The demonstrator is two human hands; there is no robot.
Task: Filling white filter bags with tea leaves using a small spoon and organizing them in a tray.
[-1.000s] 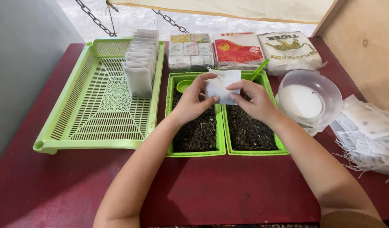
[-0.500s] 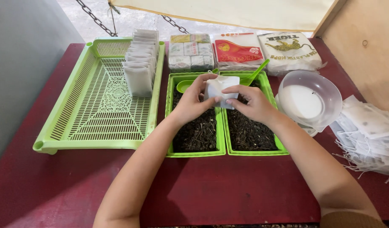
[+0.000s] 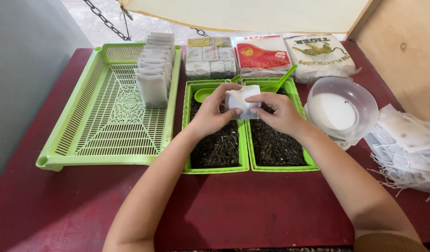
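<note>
Even, soft daylight from the top of frame, bright overall. Weak shadows under forearms on the red surface (image 3: 252, 205). Mild glare on the clear bowl (image 3: 342, 110). Focus sharp centre; slight wide-angle stretch at edges.

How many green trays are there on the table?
3: a large latticed tray at left holding white bags, and two small trays of dark leaves, left and right, side by side below both hands.
</note>
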